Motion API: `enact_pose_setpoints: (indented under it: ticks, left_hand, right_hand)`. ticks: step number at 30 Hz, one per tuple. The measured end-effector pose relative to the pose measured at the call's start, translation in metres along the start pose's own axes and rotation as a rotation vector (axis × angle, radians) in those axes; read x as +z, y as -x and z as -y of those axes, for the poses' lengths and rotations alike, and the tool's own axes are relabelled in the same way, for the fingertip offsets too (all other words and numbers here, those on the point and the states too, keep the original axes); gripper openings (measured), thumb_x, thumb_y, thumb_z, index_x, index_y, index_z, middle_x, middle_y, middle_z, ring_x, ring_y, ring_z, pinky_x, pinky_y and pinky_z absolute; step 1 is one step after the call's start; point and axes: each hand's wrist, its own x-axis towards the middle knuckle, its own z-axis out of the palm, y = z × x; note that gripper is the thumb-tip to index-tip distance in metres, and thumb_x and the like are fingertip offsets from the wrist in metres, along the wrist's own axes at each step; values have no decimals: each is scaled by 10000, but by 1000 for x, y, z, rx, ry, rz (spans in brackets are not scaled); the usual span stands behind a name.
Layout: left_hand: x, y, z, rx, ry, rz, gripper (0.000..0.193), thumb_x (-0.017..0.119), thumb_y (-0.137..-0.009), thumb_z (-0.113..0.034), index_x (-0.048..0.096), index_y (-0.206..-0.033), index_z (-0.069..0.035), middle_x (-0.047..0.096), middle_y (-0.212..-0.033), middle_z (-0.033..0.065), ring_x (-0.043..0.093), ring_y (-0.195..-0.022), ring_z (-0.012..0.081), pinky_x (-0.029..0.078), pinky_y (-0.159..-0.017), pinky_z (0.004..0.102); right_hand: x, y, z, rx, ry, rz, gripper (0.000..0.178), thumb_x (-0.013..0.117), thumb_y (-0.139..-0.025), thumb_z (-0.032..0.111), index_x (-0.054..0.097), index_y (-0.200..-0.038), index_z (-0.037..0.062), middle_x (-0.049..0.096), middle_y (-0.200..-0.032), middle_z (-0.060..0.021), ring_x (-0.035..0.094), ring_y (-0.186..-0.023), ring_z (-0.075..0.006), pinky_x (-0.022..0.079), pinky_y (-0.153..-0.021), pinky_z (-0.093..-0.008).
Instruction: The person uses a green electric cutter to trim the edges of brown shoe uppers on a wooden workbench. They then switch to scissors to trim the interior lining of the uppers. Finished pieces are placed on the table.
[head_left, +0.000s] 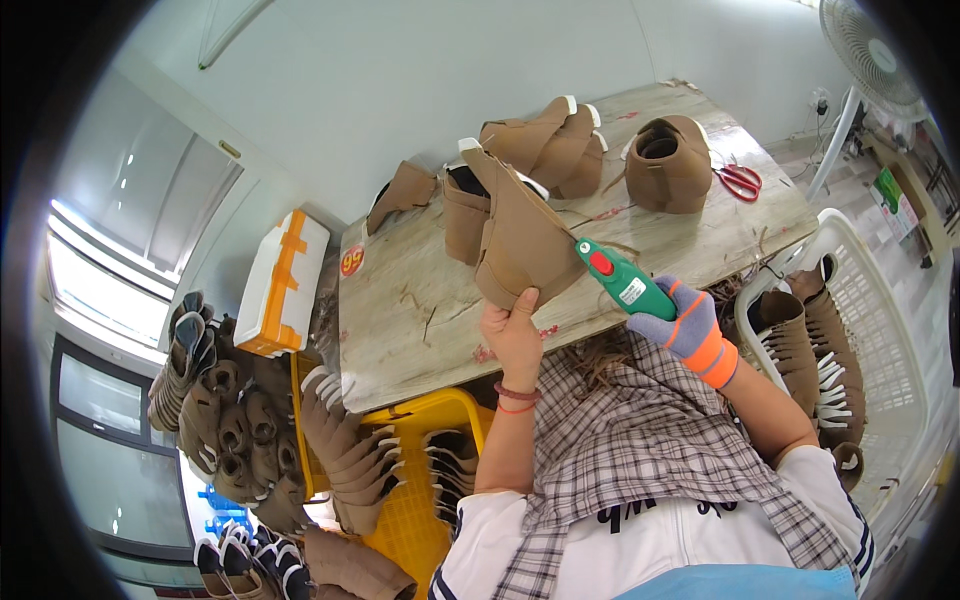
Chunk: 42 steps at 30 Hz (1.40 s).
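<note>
A worn wooden table [420, 300] serves as the landmark. On its far side stand several brown boot uppers: a folded pair [550, 145] toward the middle back, a rounded one [668, 162] to the right of that, and a flat brown piece [402, 192] at the back left. Red-handled scissors [740, 180] lie beyond the rounded upper, near the table's right end. Left of the table sits a white and orange case [283, 282], and below that a heap of brown uppers [240, 430] spills beside a yellow crate [420, 480] under the table's near edge. Right of the table, a white basket [880, 330] holds more brown uppers [815, 350]. A standing fan [870, 50] rises behind the right end.

Over the table's near edge, the bare left hand [512, 335] pinches the lower corner of a brown upper [520, 240], holding it upright above the tabletop. The gloved right hand [685, 325] is wrapped tightly around a green handheld tool [622, 280], whose tip meets the right edge of that upper, just above the left hand's fingers. Nothing stands between the tool and the held piece.
</note>
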Motion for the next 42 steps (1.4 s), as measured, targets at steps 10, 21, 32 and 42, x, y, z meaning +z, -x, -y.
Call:
enact_pose_setpoints:
  ticks: [10, 21, 32, 42]
  left_hand:
    - [-16, 15, 31, 131, -661, 273, 130, 662, -869, -31, 680, -991, 10, 678, -947, 90, 594, -844, 133, 467, -737, 270]
    - [-38, 17, 40, 304, -855, 516, 190, 634, -843, -16, 667, -1029, -27, 641, -1072, 158, 610, -952, 322, 487, -785, 358]
    - [-22, -75, -47, -515, 540, 46, 368, 466, -988, -147, 470, -1278, 80, 536, -1307, 195, 544, -1178, 318, 437, -1023, 452]
    - [-53, -91, -32, -767, 739, -25, 338, 462, -984, -116, 476, -1277, 52, 551, -1288, 199, 556, -1170, 316, 473, -991, 471]
  right_hand:
    - [-13, -5, 13, 119, -178, -35, 506, 825, -709, 412, 640, -977, 24, 632, -694, -25, 552, -625, -62, 480, -583, -256]
    - [-32, -15, 17, 162, -349, -55, 417, 796, -763, 340, 636, -967, 13, 617, -707, -13, 532, -625, -46, 455, -563, -235]
    - [-55, 8, -11, -148, 381, -84, 520, 838, -647, 410, 676, -964, 31, 687, -780, -135, 674, -677, -234, 534, -654, -329]
    - [-50, 12, -23, -364, 556, -75, 477, 833, -600, 470, 667, -808, 74, 639, -677, -116, 624, -614, -312, 507, -574, -373]
